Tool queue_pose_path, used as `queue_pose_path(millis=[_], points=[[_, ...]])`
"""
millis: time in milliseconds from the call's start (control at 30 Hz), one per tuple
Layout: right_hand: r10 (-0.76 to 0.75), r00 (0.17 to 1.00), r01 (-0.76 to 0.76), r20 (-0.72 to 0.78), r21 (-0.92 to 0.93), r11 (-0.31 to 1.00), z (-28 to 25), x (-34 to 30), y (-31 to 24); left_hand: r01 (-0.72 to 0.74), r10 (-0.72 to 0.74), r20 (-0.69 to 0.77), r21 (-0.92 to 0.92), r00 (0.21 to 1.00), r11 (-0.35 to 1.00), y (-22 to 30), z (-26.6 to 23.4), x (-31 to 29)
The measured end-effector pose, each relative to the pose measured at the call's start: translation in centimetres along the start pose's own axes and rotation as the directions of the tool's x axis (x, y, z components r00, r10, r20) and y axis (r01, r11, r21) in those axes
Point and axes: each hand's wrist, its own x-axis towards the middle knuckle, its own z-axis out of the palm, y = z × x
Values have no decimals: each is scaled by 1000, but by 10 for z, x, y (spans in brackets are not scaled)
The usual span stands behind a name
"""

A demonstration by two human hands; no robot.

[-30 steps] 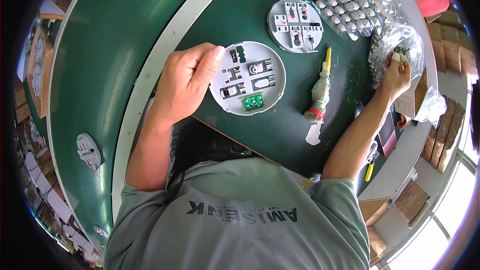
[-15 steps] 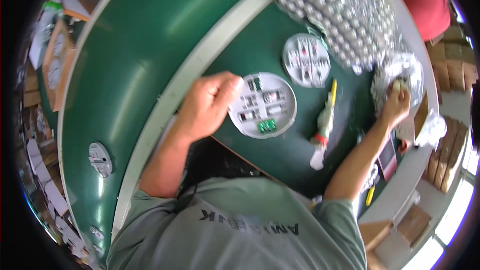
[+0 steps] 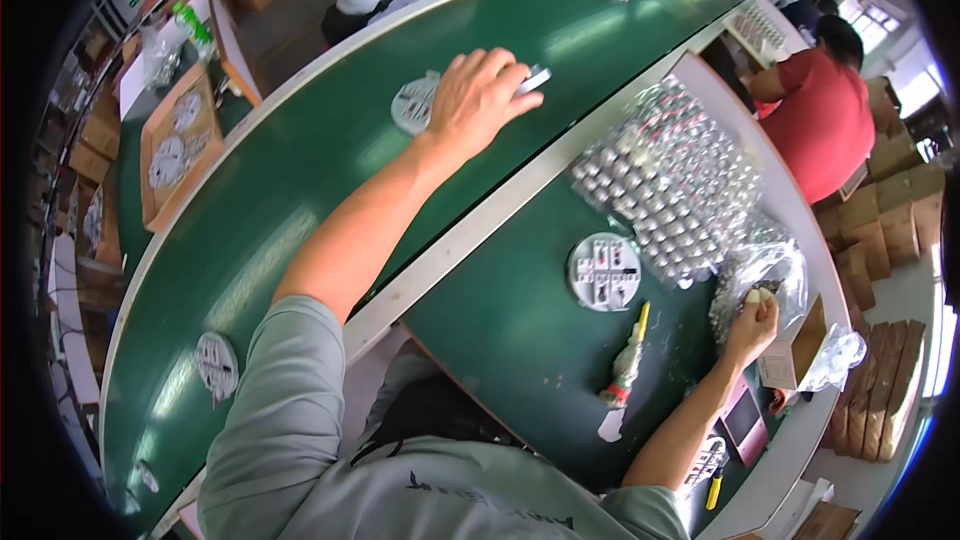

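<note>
My left hand [image 3: 475, 105] reaches over the green belt, fingers curled on a light-grey round plate [image 3: 533, 80]. Only a tilted edge of that plate shows past the fingertips. Just left of the hand, another round grey plate [image 3: 415, 105] lies on the belt. My right hand [image 3: 755, 325] is at a clear plastic bag [image 3: 785, 270] of small parts, its fingertips pinched together with pale covers on them. What they pinch, if anything, is too small to make out. On the green worktop lies a round plate with small dark and red parts [image 3: 605, 272].
A tool with a yellow tip [image 3: 625, 370] lies on the worktop, near clear trays of silvery domed parts [image 3: 670, 180]. A pale raised rail [image 3: 520, 215] divides worktop from belt. More plates [image 3: 217, 365] sit on the belt. A person in red [image 3: 820, 130] sits at far right.
My left hand has carried the round plate from over the worktop forward and across the rail to the belt. The view has tilted up. My right hand remains at the bag.
</note>
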Motion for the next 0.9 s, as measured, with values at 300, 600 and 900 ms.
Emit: queue_pose_path(millis=[300,600,900], points=[[40,999,-40,5,17,999,5,0,-20,286,-277,72,-253,958,924,-52,-13,-15],[27,999,-27,17,-29,999,5,-5,-16,-83,67,267,49,961,995,-40,-14,-19],[24,1000,-24,9,-52,998,4,-5,-14,-164,140,422,21,896,986,-21,-8,-5]])
